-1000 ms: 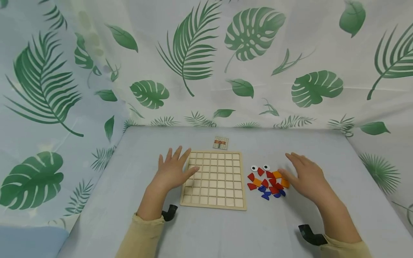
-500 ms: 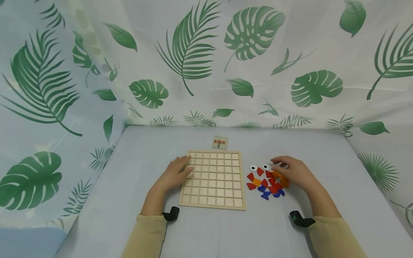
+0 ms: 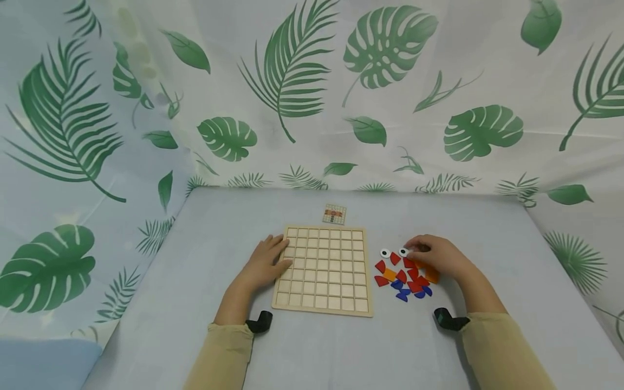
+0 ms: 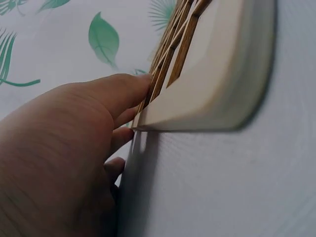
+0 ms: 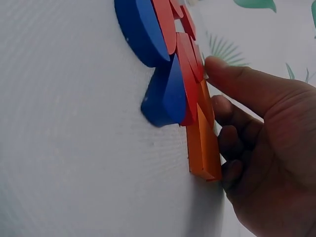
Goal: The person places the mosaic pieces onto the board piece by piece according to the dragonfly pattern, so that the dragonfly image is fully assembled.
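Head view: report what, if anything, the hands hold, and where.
Left hand touches the board at its left rim; whether the right hand grips any pieces cannot be told.

the square wooden board [image 3: 322,265], pale and divided into a grid of shallow compartments, lies flat, the left hand [image 3: 265,262] touching its left edge. to its right sits a loose cluster: red wedges [image 3: 401,276], orange blocks [image 3: 390,274], blue pieces [image 3: 402,294] at the near side, some touching. two white discs [image 3: 385,253] with black dots lie at the far side, the right one by the right hand's [image 3: 439,254] fingertips; whether it is pinched is unclear.
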Motion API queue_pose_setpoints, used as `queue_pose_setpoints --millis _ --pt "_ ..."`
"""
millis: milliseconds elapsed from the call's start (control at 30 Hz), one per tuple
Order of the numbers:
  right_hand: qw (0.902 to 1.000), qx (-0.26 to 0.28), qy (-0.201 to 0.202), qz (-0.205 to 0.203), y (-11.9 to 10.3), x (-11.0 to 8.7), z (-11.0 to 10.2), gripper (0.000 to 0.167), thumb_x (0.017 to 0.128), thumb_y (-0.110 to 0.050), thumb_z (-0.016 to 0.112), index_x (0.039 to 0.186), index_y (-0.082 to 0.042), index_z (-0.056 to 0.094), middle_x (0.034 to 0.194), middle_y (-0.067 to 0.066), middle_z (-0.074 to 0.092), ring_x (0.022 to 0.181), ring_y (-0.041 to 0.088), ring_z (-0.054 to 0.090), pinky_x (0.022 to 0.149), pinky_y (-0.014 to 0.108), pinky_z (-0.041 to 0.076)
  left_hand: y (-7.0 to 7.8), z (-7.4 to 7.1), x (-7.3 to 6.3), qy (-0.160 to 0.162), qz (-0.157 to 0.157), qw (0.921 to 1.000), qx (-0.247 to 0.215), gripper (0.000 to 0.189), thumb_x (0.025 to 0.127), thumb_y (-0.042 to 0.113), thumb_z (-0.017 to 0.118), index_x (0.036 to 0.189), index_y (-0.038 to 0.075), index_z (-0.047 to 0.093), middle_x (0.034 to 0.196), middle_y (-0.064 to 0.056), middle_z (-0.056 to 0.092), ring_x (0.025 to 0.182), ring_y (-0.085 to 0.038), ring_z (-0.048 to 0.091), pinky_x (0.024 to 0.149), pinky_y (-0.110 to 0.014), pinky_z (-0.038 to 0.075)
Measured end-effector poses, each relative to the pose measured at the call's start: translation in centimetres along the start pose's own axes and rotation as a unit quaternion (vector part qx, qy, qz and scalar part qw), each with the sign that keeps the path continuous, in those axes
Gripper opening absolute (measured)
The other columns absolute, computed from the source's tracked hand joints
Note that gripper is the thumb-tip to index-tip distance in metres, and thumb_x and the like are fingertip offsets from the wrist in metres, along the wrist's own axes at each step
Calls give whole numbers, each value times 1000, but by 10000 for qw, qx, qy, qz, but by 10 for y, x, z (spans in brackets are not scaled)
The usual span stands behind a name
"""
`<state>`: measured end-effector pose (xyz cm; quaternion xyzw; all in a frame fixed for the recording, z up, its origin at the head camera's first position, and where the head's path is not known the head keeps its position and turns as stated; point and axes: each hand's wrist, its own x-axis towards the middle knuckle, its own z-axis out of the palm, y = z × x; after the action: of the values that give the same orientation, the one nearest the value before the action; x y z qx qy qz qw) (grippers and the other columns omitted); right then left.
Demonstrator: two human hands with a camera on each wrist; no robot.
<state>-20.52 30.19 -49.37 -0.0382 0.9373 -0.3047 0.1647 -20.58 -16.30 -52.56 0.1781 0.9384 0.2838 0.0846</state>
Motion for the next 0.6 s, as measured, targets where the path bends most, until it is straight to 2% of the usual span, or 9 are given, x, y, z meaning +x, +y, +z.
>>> queue_pose_setpoints --millis 100,200,400,600 --pt "10000 7 28 65 0 3 1 32 92 -40 68 116 -20 67 96 7 58 95 24 53 76 29 50 1 0 -1 82 69 9999 109 63 99 39 56 154 14 37 163 -8 28 154 -33 13 127 -48 6" --pt "10000 10 14 66 -1 5 0 30 93 -39 67 116 -19 67 93 7 58 91 23 53 72 27 49 1 0 -1 75 71 9996 250 65 99 42 56 154 15 36 163 -8 28 154 -33 14 127 -48 7" --pt "10000 -30 -4 90 1 6 0 31 94 -39 66 118 -21 66 94 7 58 90 23 53 72 27 48 0 -2 -1 -260 -67 9985 481 84 91 63 56 158 21 26 166 0 18 155 -29 6 128 -47 6" --pt "9999 -84 -76 47 2 6 1 37 92 -41 68 125 -23 65 97 7 57 95 24 52 76 29 48 -2 -9 -6 -474 -48 9975 526 101 81 71 64 159 24 21 167 5 15 156 -28 0 127 -50 2"
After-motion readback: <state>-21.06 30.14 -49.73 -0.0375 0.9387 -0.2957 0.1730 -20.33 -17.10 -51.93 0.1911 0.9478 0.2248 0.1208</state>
